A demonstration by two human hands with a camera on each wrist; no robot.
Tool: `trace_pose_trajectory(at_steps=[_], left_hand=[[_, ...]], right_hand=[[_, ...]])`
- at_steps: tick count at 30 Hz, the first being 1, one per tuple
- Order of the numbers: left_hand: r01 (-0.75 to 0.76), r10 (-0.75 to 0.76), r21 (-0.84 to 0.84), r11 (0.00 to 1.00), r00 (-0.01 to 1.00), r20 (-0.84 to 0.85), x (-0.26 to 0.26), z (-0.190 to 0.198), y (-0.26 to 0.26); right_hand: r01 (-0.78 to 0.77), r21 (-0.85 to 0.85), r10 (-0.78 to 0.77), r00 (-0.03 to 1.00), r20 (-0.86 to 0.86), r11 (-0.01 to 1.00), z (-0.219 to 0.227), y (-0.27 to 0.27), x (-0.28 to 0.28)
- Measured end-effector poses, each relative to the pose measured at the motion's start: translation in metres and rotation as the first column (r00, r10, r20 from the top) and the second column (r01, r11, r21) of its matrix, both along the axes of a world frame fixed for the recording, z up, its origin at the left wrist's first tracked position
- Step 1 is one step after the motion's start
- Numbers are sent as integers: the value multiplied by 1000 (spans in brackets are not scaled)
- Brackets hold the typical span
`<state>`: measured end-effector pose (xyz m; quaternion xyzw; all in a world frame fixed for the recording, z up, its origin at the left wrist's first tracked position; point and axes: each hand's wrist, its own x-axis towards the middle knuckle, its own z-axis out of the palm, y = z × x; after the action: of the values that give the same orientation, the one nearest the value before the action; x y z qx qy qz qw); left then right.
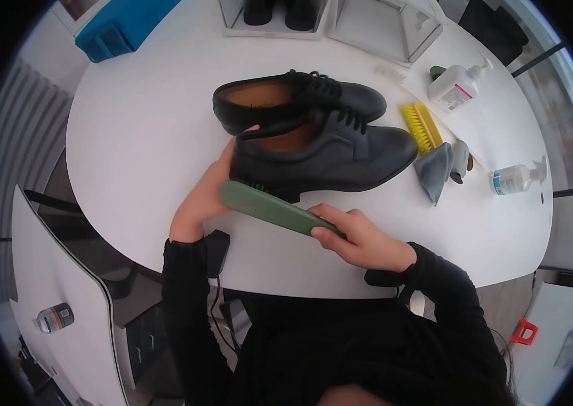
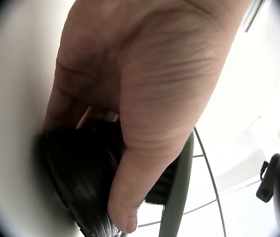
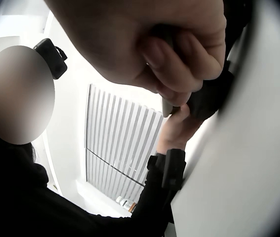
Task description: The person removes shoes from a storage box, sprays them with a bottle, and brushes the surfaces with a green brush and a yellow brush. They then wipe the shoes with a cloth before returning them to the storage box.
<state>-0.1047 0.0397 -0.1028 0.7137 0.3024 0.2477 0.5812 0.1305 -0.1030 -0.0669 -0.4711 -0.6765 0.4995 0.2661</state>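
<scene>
Two black lace-up shoes lie side by side on the white table in the head view. The left hand (image 1: pixel 207 193) grips the heel of the nearer shoe (image 1: pixel 340 159); in the left wrist view its thumb lies against the black heel (image 2: pixel 83 173). In the right hand (image 1: pixel 361 240) is the handle of a green brush (image 1: pixel 266 206), its dark bristles against the nearer shoe's side by the heel. The farther shoe (image 1: pixel 361 100) touches the nearer one. The right wrist view shows the right hand's fingers (image 3: pixel 179 64) curled round the handle.
On the table's right are a yellow brush (image 1: pixel 422 128), a grey cloth (image 1: pixel 434 172), a white pump bottle (image 1: pixel 455 86) and a clear one (image 1: pixel 513 180). Clear boxes (image 1: pixel 384 30) stand at the back, a blue case (image 1: pixel 124 30) at the back left.
</scene>
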Motion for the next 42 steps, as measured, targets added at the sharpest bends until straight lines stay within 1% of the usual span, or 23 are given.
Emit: trace_pose_trajectory(at_steps=[3,4,5,6,8,9,11,14,17,20,21,24,25,28,29,32,33,36,37,39,40,41,42], left_hand=[[-53,60,-123,991,997,48,4,8,-8],[-43,45,-110,993,999,17,4,12,-10],[-27,25,-97,995,1000,-19,4,17,-10],[-7,3,-75,997,999,-52,5,21,-8],[-34,31,-134,990,999,-28,6,19,-8],[-51,50,-167,985,999,-15,6,16,-8],[-75,68,-150,986,996,-51,4,13,-8],[-78,66,-130,988,994,-92,3,13,-7],[-96,83,-131,987,992,-99,3,11,-4],[-101,90,-130,986,992,-91,1,5,-6],[-99,90,-117,988,993,-80,2,5,-4],[-92,84,-168,981,995,-57,1,1,-3],[-96,85,-165,982,994,-69,1,1,-4],[-108,97,-139,984,991,-89,2,6,-5],[-113,102,-124,986,991,-87,2,7,-6],[-98,86,-100,990,989,-123,2,10,-6],[-86,71,-102,991,987,-143,2,9,-7],[-84,73,-89,992,990,-124,1,3,-6],[-86,75,-86,993,989,-125,2,6,-5],[-95,81,-95,991,988,-135,3,11,-9],[-70,59,-70,995,986,-155,2,11,-10],[-40,33,-41,998,984,-173,3,11,-10],[-7,6,-6,1000,982,-190,4,12,-8]], right_hand=[[196,-63,-201,977,-71,979,1,0,8],[253,-95,-262,961,-93,963,0,-2,11],[170,0,-169,984,-60,985,-2,-4,13],[160,-14,-160,986,-55,987,-3,-8,17],[140,-31,-141,989,-39,990,-4,-15,26],[196,-63,-199,979,-45,979,-3,-15,29],[301,-138,-311,949,-54,944,-1,-17,35],[213,-123,-222,973,-66,969,-7,-30,44],[347,-249,-380,920,-99,904,-9,-35,61],[467,-343,-550,810,-203,815,-9,-37,67],[492,-361,-582,788,-202,792,-9,-39,65],[373,-318,-436,887,-155,872,-3,-47,50],[317,-273,-370,913,-172,908,-8,-48,49],[448,-403,-541,827,-152,798,-9,-47,68],[537,-364,-618,771,-156,761,-14,-46,75],[657,-349,-741,628,-239,669,-11,-42,90],[654,-328,-729,647,-226,682,-7,-44,89],[509,-453,-649,723,-237,732,-2,-54,74],[495,-444,-631,738,-240,747,-2,-54,74],[589,-413,-707,665,-242,695,-17,-53,97],[636,-404,-746,622,-238,658,-19,-52,104],[693,-350,-776,581,-246,630,-18,-54,106],[678,-363,-768,589,-252,639,-17,-57,106]])
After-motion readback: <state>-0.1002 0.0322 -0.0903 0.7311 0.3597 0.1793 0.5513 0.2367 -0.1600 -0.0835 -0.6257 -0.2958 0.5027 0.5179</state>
